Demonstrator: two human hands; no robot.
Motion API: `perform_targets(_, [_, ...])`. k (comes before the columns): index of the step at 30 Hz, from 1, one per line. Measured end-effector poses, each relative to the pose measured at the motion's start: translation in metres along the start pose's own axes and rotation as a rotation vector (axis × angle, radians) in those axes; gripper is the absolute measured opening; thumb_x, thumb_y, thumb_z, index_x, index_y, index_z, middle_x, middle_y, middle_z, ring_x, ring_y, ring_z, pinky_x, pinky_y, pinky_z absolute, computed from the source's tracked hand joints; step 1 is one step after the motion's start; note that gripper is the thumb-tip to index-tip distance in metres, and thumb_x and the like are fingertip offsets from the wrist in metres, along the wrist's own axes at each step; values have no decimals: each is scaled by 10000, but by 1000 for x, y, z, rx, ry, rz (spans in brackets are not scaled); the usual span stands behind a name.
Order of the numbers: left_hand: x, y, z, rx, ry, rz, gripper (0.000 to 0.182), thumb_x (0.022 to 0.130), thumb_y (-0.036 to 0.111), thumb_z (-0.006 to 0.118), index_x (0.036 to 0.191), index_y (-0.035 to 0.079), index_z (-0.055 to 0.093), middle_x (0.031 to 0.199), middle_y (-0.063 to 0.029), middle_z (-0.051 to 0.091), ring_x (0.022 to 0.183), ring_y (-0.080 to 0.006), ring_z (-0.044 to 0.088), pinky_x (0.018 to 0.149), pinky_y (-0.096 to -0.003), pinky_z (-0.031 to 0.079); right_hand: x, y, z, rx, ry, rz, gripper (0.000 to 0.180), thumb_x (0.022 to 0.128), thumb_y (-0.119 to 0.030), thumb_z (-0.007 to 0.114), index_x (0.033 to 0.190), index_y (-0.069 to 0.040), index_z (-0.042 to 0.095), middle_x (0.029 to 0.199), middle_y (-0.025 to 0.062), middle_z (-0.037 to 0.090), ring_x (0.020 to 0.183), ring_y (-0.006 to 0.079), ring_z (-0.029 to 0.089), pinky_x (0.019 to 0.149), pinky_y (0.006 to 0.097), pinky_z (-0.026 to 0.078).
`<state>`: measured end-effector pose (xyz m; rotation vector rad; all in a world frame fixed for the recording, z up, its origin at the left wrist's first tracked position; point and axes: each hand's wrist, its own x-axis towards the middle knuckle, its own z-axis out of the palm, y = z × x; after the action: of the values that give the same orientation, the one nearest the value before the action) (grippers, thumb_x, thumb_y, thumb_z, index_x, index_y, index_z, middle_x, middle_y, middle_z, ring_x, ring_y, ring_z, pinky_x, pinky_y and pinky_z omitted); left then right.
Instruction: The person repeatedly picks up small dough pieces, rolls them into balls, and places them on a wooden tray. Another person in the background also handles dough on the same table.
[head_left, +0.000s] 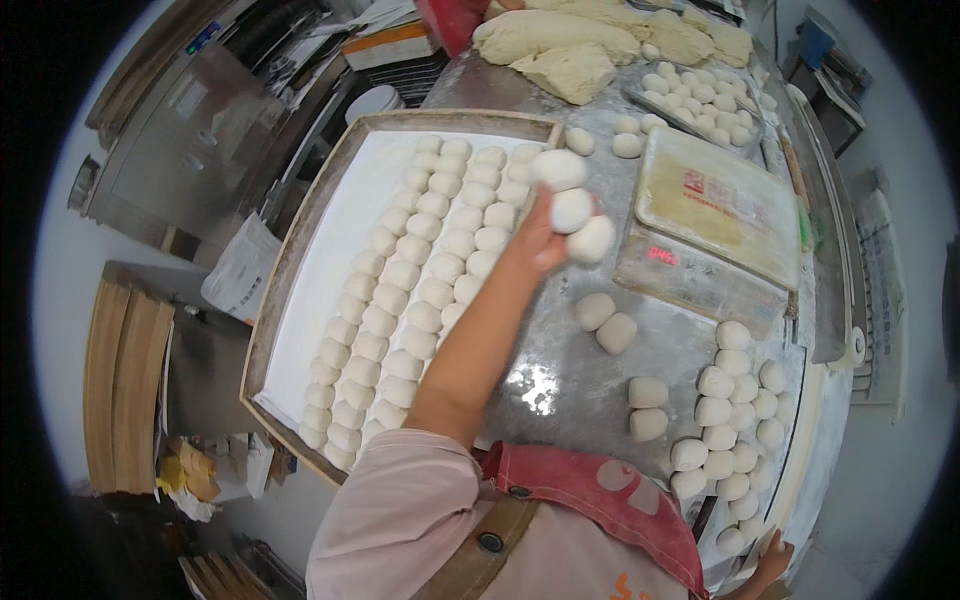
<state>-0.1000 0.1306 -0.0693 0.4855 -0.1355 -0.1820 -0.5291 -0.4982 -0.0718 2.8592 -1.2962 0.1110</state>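
Observation:
My left hand reaches over the metal worktable and holds a cluster of white dough balls. The farthest ball of the cluster is blurred. Under my left forearm lies a wood-framed tray with a white lining and long rows of dough balls. Two pairs of dough pieces, one pair farther out and another nearer me, rest on the table. My right hand shows at the lower right edge beside a flat pale piece; its grip is unclear. Several dough balls lie close by.
A floury digital scale with a lit display stands right of my left hand. Beyond it are a metal tray of dough balls and a large dough mass. Someone's red garment shows at the far edge. A long metal trough-like part borders the right.

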Motion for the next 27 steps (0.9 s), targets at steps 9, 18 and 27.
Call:
perform_targets(9, [-318, 232, -110, 503, 653, 262, 598, 1006, 575, 492, 1348, 89, 550, 1275, -89, 647, 1194, -244, 609, 1032, -452, 505, 144, -64, 73, 8, -34, -236, 762, 899, -410, 682, 1540, -176, 344, 1151, 237, 686, 1026, 448, 665, 842, 510, 519])
perform_targets(18, [-570, 313, -124, 2071, 1381, -20, 530, 976, 376, 641, 1392, 74, 509, 1247, -139, 619, 1117, -281, 605, 951, -430, 501, 190, -149, 85, 195, -65, -384, 755, 912, -307, 670, 1545, -148, 289, 1261, 256, 645, 1139, 462, 626, 904, 508, 511])
perform_targets(27, [-565, 264, -157, 1889, 1537, -179, 724, 894, 318, 752, 1468, 6, 439, 1399, -277, 534, 1302, -421, 502, 1064, -494, 421, 162, -147, 43, 334, 44, -284, 505, 978, -369, 602, 1380, -95, 466, 1167, 246, 684, 1072, 432, 660, 880, 475, 516])
